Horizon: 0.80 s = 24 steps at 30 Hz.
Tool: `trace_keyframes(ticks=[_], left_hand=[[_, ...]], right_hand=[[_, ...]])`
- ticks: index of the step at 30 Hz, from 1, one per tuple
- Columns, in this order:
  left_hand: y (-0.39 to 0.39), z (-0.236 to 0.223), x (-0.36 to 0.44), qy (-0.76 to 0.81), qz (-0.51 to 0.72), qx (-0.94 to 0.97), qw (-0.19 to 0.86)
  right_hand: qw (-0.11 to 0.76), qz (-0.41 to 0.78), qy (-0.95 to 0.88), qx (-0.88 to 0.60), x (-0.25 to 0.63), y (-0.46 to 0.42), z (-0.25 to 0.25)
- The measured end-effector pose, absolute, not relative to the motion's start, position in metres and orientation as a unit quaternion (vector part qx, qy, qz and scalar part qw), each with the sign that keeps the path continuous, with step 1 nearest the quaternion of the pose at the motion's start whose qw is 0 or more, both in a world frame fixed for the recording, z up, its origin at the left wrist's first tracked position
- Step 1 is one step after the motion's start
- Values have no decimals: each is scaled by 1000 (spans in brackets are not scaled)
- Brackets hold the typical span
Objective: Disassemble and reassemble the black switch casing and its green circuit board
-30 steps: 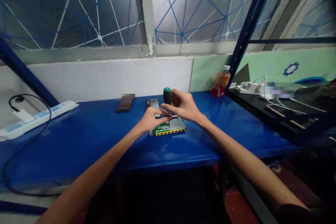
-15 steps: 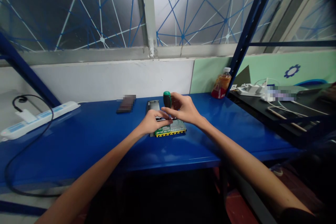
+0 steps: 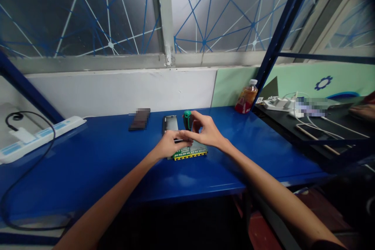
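Note:
My right hand (image 3: 207, 130) is closed around a screwdriver (image 3: 188, 120) with a green and black handle. The tool stands upright, its handle above the fingers and its tip hidden by them. My left hand (image 3: 170, 145) lies over a green circuit board (image 3: 191, 153) with a yellow-marked front edge. Its fingers and thumb are drawn together near the screwdriver's lower end; what they pinch, if anything, is hidden. Just behind the board, a dark, flat case (image 3: 170, 122) with a grey surface is partly covered by my hands.
A blurred dark flat object (image 3: 140, 119) lies left of the case on the blue table (image 3: 117, 172). A white power strip (image 3: 43, 136) with a black cable is at far left. A drink bottle (image 3: 246, 97) stands at back right, near a black side table (image 3: 313, 125) holding cables.
My view has shifted slightly, so the table sits lower in the picture. The screwdriver stays upright in my right hand; its handle appears slightly turned. My left hand remains over the board.

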<state>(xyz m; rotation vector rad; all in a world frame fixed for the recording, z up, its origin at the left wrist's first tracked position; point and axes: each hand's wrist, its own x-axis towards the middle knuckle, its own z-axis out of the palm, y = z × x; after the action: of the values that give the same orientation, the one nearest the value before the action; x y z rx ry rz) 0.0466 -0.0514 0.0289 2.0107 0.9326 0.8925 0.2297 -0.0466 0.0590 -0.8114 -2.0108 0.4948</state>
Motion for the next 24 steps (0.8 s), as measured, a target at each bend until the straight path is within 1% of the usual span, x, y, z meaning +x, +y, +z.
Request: trace_keyframes(ticks=[5, 8, 13, 16, 19, 21, 24], left_hand=[[-51, 31, 47, 322, 347, 811, 343], [-50, 32, 46, 300, 324, 839, 318], [-49, 31, 45, 292, 306, 868, 259], [-50, 31, 46, 301, 298, 869, 256], [-51, 32, 46, 310, 290, 867, 260], [-52, 33, 47, 311, 291, 858, 287], [-52, 35, 45, 316, 306, 836, 328]], right_hand=[[445, 291, -794, -293, 233, -49, 62], [438, 339, -778, -295, 237, -49, 68], [387, 409, -776, -285, 244, -45, 77], [378, 413, -773, -298, 246, -43, 80], [373, 391, -784, -306, 247, -43, 80], [361, 372, -798, -308, 246, -43, 78], [366, 345, -808, -307, 243, -44, 74]])
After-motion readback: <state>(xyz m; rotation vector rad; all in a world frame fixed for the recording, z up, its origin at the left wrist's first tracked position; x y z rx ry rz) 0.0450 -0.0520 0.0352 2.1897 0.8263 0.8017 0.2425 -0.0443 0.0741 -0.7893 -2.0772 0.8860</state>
